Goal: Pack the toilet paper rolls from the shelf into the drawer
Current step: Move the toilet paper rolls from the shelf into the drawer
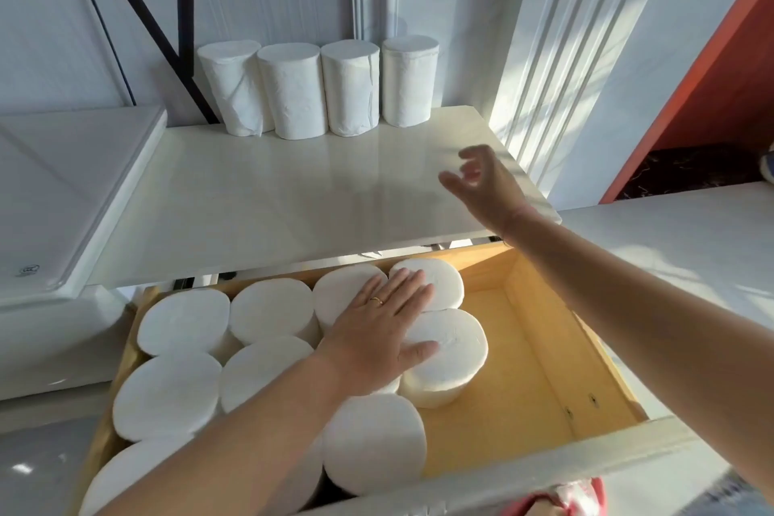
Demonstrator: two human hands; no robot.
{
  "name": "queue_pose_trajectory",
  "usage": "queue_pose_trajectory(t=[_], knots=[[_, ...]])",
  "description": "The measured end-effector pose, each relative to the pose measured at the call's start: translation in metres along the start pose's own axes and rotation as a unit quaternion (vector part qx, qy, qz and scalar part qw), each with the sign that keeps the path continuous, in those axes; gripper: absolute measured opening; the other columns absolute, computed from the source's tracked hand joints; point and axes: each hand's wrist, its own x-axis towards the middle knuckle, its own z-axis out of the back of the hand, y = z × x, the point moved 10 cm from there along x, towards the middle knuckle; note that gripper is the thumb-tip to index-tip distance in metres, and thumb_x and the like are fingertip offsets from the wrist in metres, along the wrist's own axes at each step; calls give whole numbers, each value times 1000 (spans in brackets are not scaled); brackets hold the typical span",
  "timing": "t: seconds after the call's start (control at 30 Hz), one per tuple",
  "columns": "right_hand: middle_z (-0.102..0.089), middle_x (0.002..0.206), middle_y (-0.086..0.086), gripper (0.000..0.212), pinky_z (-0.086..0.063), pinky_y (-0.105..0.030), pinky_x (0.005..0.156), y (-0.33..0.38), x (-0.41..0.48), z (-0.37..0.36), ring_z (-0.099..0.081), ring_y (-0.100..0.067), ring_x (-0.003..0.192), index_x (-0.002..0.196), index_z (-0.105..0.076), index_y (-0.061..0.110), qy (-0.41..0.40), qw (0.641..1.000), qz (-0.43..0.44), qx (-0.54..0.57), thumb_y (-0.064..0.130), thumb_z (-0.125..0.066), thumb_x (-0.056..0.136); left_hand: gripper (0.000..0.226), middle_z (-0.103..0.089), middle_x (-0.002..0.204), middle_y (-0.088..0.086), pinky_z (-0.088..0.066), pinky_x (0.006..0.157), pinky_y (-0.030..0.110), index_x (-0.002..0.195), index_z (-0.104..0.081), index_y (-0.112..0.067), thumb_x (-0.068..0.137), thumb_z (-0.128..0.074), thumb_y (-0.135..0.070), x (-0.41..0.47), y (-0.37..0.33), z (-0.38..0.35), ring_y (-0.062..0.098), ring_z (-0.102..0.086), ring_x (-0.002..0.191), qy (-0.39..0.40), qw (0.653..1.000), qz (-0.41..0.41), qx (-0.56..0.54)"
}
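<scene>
Several white toilet paper rolls (318, 90) stand upright in a row at the back of the cream shelf (268, 205). Below it the wooden drawer (540, 352) is pulled out, with several rolls (184, 327) packed upright across its left and middle. My left hand (377, 331) lies flat, fingers straight, pressing on the tops of the rightmost packed rolls. My right hand (481, 184) hovers over the right part of the shelf with loosely curled fingers, holding nothing, short of the standing rolls.
The drawer's right third shows bare wooden floor. A white ledge (63, 197) sits to the left of the shelf, black metal struts (167, 33) rise behind it, and an orange panel (712, 67) stands at the right. A pink object (561, 501) lies at the bottom edge.
</scene>
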Motion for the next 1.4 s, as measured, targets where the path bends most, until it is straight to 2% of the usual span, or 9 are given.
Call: queue_pose_trajectory(t=[0.1,0.23,0.4,0.57,0.7,0.9,1.03,1.27,1.4], knots=[[-49,137,-13,67,-41,-35,104,-2,47,-6,-49,-23,126,137,-38,11,-35,997,-33,56,41,-68,85,69,16,157,-9,15,115,30,149,7,-26,94,-19,-58,20,-6,2,6,23,140,0,999,-31,-8],[-39,146,-10,84,-35,-35,110,-1,100,-17,-41,-25,134,145,-28,12,-65,993,-52,78,44,-71,81,68,12,158,-9,14,115,29,150,5,-24,95,-16,-59,45,-11,3,5,20,141,3,997,-73,-9],[-24,157,-7,98,-27,-35,114,0,147,-34,-27,-24,144,152,-13,11,-64,994,-46,76,44,-71,81,68,9,158,-10,19,111,23,150,1,-24,94,-13,-61,59,-8,6,3,19,141,-10,995,-98,-18],[-16,160,-5,106,-25,-31,115,3,184,-40,-23,-21,146,153,-6,11,-78,992,-31,93,42,-74,78,67,3,159,-10,9,115,24,150,-5,-25,94,-17,-61,69,0,9,4,9,143,-21,994,-92,-46],[-15,160,-6,111,-27,-36,116,8,202,-49,-26,-22,146,154,-1,15,-74,989,-29,127,40,-76,76,65,-12,158,-7,0,113,22,149,-21,-22,95,-24,-59,68,2,17,8,-9,144,-45,993,-91,-59],[-23,156,-8,115,-28,-37,114,15,218,-53,-26,-24,144,154,-2,14,-108,982,-40,146,41,-78,71,64,-6,159,-6,-3,118,28,150,-16,-22,97,-19,-57,65,-2,11,6,1,145,-28,992,-112,-58],[-37,144,-5,118,-36,-40,109,18,223,-54,-36,-25,135,151,-10,19,-140,975,-52,166,45,-80,60,64,-10,158,-5,-2,118,28,150,-16,-21,97,-17,-57,65,-3,9,8,-1,145,-23,992,-112,-54],[-44,128,-2,99,-42,-44,103,13,225,-54,-47,-24,118,139,-28,15,-168,971,-52,161,43,-78,57,66,-7,159,-6,-8,119,34,150,-8,-23,95,-10,-59,68,-3,2,9,1,145,-7,993,-110,-49],[-42,133,-2,100,-42,-42,104,15,212,-49,-45,-23,122,143,-25,16,-183,971,-30,150,40,-76,61,64,-5,159,-7,-8,119,33,150,-7,-25,95,-11,-59,69,-2,1,9,2,145,-5,993,-108,-50]])
